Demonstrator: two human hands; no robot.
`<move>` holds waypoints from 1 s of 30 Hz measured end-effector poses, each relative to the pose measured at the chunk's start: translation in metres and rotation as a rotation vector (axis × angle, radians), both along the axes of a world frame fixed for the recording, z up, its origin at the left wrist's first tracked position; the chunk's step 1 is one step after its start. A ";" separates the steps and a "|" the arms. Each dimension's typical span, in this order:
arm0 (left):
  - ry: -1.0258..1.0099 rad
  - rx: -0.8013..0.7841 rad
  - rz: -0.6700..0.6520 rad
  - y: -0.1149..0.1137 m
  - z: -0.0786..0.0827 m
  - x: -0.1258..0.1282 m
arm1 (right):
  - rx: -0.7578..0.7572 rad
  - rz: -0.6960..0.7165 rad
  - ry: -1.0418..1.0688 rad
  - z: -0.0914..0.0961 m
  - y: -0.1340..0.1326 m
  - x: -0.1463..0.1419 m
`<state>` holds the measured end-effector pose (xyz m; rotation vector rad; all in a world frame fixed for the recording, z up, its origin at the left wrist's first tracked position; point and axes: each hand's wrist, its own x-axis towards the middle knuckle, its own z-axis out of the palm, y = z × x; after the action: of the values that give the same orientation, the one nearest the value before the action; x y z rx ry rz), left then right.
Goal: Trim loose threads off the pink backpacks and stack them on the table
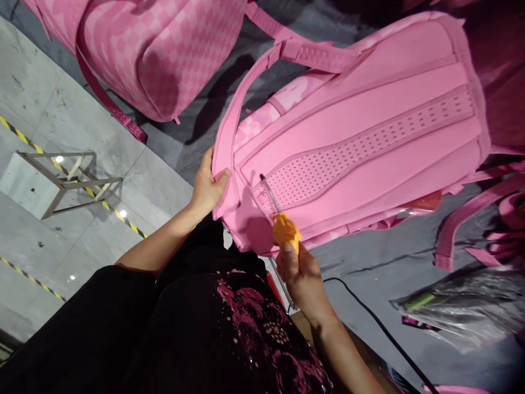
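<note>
A pink backpack (361,126) lies back-panel up on a grey work table (369,268). My left hand (207,183) is closed around the lower end of its shoulder strap (229,126), thumb on top. My right hand (301,276) grips a tool with an orange handle (286,231). Its thin metal shaft (268,191) points up at the perforated strip of the back panel, near the bag's bottom edge.
A second pink checkered backpack (164,49) sits at the table's far left corner. More pink straps (484,219) and a crinkled plastic bag (463,306) lie at the right. A black cable (381,328) crosses the table. A metal frame (69,180) stands on the floor at left.
</note>
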<state>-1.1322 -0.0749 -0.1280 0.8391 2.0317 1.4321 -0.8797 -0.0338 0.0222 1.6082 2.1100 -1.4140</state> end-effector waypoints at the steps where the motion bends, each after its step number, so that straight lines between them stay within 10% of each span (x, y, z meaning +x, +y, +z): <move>1: -0.005 0.001 -0.002 0.000 -0.001 0.000 | -0.016 0.001 0.006 0.000 -0.001 -0.001; 30: -0.032 -0.014 -0.029 -0.001 -0.003 -0.002 | 0.025 -0.015 -0.068 0.000 -0.019 -0.013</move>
<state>-1.1342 -0.0763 -0.1313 0.8311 1.9964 1.4049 -0.8929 -0.0529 0.0227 1.6599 2.0901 -1.3236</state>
